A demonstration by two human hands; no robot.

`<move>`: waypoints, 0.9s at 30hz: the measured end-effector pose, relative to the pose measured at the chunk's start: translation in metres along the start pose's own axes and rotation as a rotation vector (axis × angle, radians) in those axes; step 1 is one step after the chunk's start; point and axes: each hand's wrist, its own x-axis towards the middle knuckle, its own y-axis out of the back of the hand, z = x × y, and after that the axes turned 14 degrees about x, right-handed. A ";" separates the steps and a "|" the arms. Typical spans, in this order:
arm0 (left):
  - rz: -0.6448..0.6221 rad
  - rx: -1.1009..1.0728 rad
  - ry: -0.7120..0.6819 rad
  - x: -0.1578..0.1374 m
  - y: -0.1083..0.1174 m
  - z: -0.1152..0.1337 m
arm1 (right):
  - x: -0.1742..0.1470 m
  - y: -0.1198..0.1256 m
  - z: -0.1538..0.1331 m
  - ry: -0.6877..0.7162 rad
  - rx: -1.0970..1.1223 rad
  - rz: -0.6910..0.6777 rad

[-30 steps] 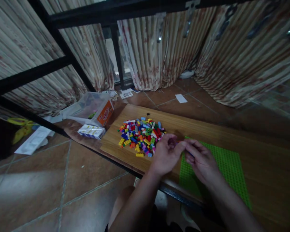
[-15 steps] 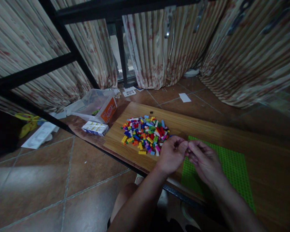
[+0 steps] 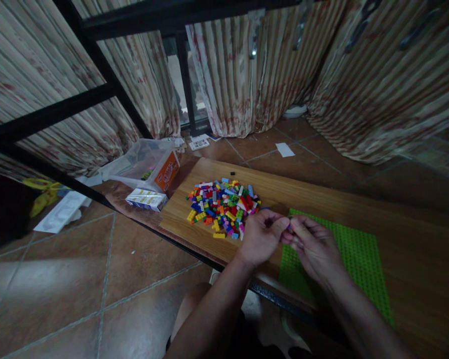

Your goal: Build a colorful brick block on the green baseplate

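Fingertips of your L hand [image 3: 262, 238] and R hand [image 3: 316, 244] pinched a small purple piece [image 3: 289, 226], mostly hidden, by green board's [image 3: 361, 257] L edge, near brick pile [image 3: 224, 207]; they'd closed up since a sec ago, so both prob. worked it together.

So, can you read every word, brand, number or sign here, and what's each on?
None reads clearly.
Orange label on the translucent plastic bin: white lettering, too blurred.
White-and-blue rectangular box: print too small.
White rectangular card with black markings, on the brown tiled floor: too small.
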 end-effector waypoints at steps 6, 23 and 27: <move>-0.053 -0.054 0.055 0.001 0.011 0.007 | 0.003 -0.004 -0.005 -0.078 0.081 -0.059; -0.144 0.090 0.230 -0.004 0.004 0.003 | 0.000 -0.002 -0.005 0.262 -0.390 -0.070; -0.088 0.081 0.157 0.000 -0.001 -0.007 | 0.002 0.000 -0.003 0.309 -0.453 -0.062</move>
